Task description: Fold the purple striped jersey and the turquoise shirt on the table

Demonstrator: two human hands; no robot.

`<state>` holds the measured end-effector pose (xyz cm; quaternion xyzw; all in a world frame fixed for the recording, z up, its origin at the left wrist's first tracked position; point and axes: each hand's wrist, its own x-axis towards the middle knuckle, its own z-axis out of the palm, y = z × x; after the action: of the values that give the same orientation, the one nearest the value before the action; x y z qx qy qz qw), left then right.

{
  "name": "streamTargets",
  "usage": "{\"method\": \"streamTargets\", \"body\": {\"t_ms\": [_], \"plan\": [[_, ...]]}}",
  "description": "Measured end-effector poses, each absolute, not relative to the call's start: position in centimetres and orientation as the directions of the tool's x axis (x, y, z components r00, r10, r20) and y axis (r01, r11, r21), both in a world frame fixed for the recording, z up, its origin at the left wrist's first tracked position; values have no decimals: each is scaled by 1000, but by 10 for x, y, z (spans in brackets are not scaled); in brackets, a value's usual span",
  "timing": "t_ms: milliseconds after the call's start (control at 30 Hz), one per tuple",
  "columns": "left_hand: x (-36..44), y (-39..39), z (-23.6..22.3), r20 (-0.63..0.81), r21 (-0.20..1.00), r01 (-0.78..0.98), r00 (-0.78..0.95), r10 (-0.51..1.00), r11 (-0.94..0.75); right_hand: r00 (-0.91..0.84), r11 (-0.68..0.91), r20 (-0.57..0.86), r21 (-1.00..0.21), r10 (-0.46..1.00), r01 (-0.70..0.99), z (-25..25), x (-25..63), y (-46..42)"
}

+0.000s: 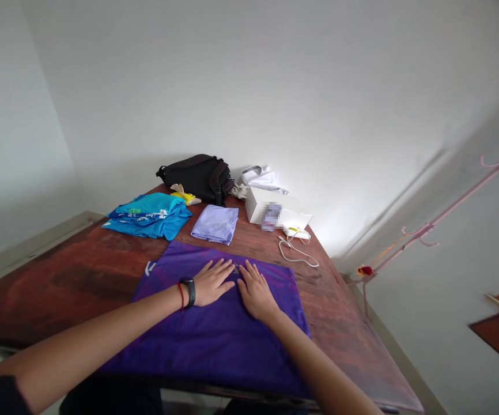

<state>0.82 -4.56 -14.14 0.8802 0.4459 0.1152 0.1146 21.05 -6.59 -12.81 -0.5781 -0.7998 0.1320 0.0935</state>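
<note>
A purple garment [215, 340], shirt-like with a white mark at its left edge, lies spread flat over the near part of the table. My left hand [210, 282], with a black band and a red cord at the wrist, rests palm down on its upper middle, fingers spread. Beside it my right hand [256, 291] lies flat on the same cloth, its fingers stretched forward. A small gap separates the two hands, where a little greyish print shows. Neither hand grips the fabric. The garment's near edge reaches the table's front edge.
On the brown wooden table [72, 282], a folded lavender cloth [215, 223] and a blue garment [150, 214] lie beyond the purple one. Behind are a black bag [195, 176] and a white box [256, 204]. A white device [297, 232] trails a cable. A pink rack [448, 216] stands right.
</note>
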Motion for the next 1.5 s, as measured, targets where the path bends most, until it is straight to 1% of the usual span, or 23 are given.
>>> {"method": "streamTargets", "body": {"t_ms": [100, 233, 367, 533, 700, 833, 900, 1000, 1033, 1100, 1167, 1233, 1300, 1400, 1500], "plan": [[8, -39, -156, 149, 248, 787, 546, 825, -565, -294, 281, -13, -262, 956, 923, -138, 210, -57], [-28, -36, -161, 189, 223, 848, 446, 875, -481, -266, 255, -24, -212, 964, 943, -147, 237, -53], [-73, -33, -161, 149, 211, 906, 340, 928, -366, -175, 166, -36, -185, 984, 969, -150, 273, -46], [-107, -35, -162, 145, 162, 950, 243, 959, -265, -72, 69, -16, -155, 997, 985, -158, 310, -41], [-124, -38, -162, 128, 140, 975, 155, 980, -173, -6, 4, -13, -151, 1000, 989, -166, 332, -43], [-129, -34, -158, 110, 131, 980, 138, 984, -152, 6, -6, -4, -185, 1000, 983, -165, 336, -41], [-131, -35, -156, 92, 137, 980, 131, 987, -143, -11, 14, 15, -224, 1000, 975, -162, 337, -44], [-137, -56, -151, 82, 154, 975, 148, 986, -159, -86, 110, 88, -328, 992, 938, -157, 346, -62], [-141, -71, -149, 100, 163, 967, 181, 978, -195, -117, 153, 118, -367, 986, 918, -156, 351, -74], [-148, -108, -148, 182, 189, 922, 304, 935, -337, -177, 231, 160, -435, 971, 870, -155, 362, -105], [-153, -150, -148, 248, 196, 852, 436, 865, -486, -274, 304, 133, -458, 953, 835, -156, 372, -141], [-155, -186, -151, 235, 201, 786, 541, 808, -585, -377, 382, 103, -437, 920, 814, -157, 378, -175], [-156, -208, -158, 217, 189, 770, 573, 791, -610, -462, 452, 70, -382, 884, 806, -159, 381, -199], [-163, -215, -173, 251, 161, 790, 547, 799, -592, -512, 501, 46, -295, 858, 814, -165, 383, -217], [-175, -207, -180, 290, 182, 798, 515, 807, -575, -512, 513, 74, -248, 856, 822, -171, 389, -219]]}}
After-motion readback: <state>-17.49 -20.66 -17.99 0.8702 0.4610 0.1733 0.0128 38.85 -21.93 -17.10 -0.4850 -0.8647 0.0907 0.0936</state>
